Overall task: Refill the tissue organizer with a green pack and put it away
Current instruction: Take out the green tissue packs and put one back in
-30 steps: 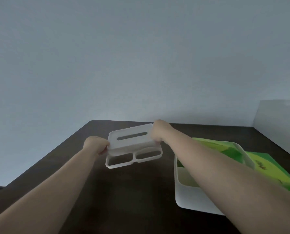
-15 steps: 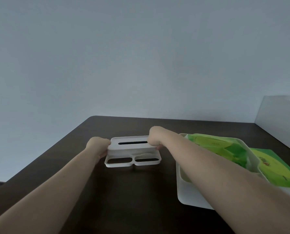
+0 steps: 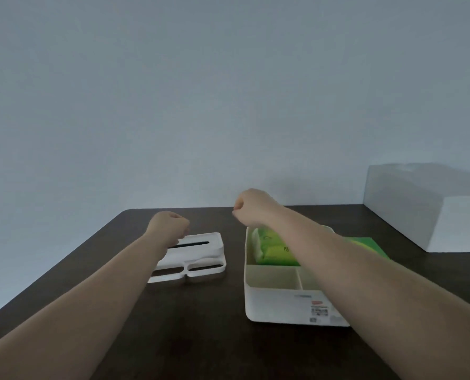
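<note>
The white organizer lid (image 3: 198, 256), with a tissue slot and two oval openings, lies flat on the dark table (image 3: 173, 325) at centre left. My left hand (image 3: 168, 224) hovers just above its left end, fingers curled, holding nothing. My right hand (image 3: 251, 207) is curled too, raised above the table between the lid and the white organizer base (image 3: 277, 303). A green tissue pack (image 3: 275, 250) lies inside the base's far compartment; the two near compartments hold nothing. My right forearm hides part of the base.
Another green pack (image 3: 365, 244) lies on the table just right of the base, mostly behind my forearm. A large white box (image 3: 420, 212) stands at the back right against the wall. The table's left edge runs diagonally.
The lid came down from a tilted hold onto the table. Both hands have let go of it; the right hand lifted away to the right, and the left stays over the lid's left end.
</note>
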